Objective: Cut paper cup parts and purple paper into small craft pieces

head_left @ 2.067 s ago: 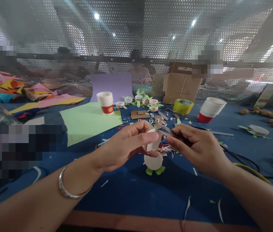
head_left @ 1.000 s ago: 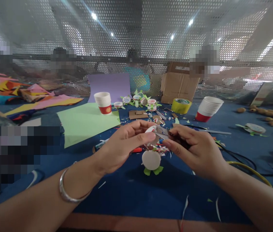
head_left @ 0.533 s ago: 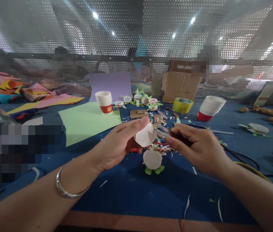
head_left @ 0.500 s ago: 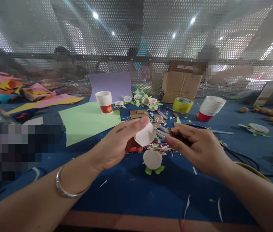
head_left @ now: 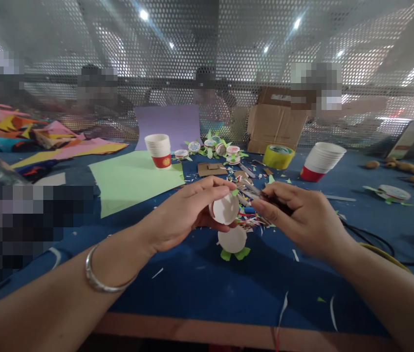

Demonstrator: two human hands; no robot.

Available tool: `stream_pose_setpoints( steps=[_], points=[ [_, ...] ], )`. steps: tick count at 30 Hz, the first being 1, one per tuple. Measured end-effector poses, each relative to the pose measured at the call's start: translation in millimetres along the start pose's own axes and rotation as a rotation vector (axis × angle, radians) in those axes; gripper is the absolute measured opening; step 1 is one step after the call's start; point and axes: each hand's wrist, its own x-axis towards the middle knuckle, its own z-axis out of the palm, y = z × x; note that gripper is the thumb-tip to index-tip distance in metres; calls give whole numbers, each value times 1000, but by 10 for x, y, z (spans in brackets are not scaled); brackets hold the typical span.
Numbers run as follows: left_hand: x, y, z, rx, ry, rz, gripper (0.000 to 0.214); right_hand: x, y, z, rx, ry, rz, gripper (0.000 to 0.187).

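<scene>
Head view: near centre, your left hand has its grip clamped on a white paper cup base; at its two o'clock, your right hand clasps scissors. The paper seems light, easily dented: pinch the rim.

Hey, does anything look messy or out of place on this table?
Yes. Paper scraps lie strewn across the blue table beyond the held white piece, and one thin strip trails onto the front edge. The right cup stack seems to lean, though lens distortion may explain that.
</scene>
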Motion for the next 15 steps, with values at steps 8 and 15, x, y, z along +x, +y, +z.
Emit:
stream_pose_setpoints(
  steps=[8,15],
  points=[
    [23,-10,-63,669,55,101,25,8,1,-8,3,49,16,41],
    [-23,113,-177,941,-120,103,18,47,83,71,-137,-64,33,42]
  ],
)
